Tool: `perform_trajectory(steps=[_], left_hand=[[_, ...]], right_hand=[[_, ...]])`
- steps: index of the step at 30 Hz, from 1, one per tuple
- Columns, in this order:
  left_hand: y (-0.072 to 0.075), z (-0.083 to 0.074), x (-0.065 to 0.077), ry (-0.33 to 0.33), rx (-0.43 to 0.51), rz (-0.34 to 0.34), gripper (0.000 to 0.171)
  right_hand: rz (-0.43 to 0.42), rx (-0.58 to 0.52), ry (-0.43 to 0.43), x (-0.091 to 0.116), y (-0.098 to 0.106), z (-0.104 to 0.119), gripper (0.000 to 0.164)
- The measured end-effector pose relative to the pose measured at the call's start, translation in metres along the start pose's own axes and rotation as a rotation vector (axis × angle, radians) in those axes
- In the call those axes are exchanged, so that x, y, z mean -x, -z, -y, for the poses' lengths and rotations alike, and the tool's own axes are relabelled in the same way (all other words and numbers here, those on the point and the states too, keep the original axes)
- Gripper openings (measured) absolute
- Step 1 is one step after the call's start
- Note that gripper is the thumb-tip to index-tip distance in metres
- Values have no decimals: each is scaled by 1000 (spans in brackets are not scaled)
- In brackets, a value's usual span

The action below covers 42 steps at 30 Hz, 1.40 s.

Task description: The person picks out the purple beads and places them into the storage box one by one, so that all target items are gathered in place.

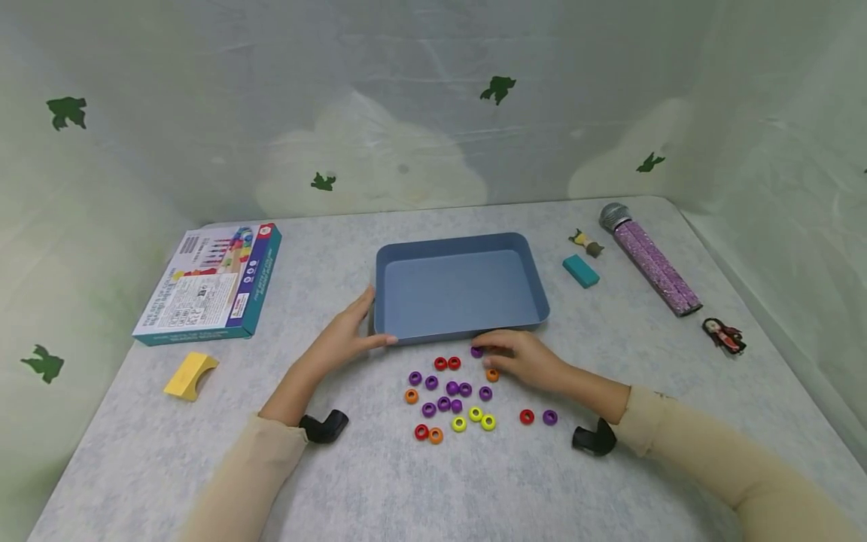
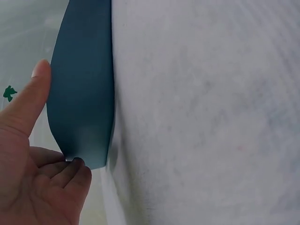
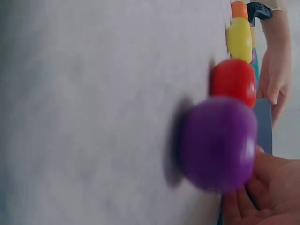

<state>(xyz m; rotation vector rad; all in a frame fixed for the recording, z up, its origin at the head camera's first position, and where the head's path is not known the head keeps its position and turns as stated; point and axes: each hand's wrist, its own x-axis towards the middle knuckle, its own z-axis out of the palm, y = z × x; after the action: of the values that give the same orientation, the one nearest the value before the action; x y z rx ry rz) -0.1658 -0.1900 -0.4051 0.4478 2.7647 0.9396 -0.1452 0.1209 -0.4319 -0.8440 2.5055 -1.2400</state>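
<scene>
Here's the left hand, thumb and fingers spread, touching the blue tray's near left corner, center frame! Right hand now, fingers curved at a purple bead by the front rim; pinching or not, can't tell. Loose beads scatter below center. Boxed set upper left, glittery microphone upper right!

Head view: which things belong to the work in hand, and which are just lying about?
Apparently part of the work:
blue tray, with the left hand at its corner
loose beads, with the right hand among them

Apparently just lying about:
flat box
yellow block
teal block
glittery microphone
small doll
small trinket beyond the teal block
</scene>
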Motion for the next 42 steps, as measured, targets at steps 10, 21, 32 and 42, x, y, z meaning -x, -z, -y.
perform_trajectory(steps=[10, 21, 32, 42], left_hand=[[0, -1, 1, 21, 92, 16, 96], [-1, 3, -1, 15, 176, 14, 94], [-2, 9, -4, 11, 280, 2, 94], [-3, 8, -4, 12, 296, -1, 94]], right_hand=[[-21, 103, 70, -4, -5, 1, 21], [-73, -6, 119, -14, 23, 24, 25], [-140, -16, -64, -62, 50, -6, 23], [-92, 77, -242, -76, 50, -25, 13]])
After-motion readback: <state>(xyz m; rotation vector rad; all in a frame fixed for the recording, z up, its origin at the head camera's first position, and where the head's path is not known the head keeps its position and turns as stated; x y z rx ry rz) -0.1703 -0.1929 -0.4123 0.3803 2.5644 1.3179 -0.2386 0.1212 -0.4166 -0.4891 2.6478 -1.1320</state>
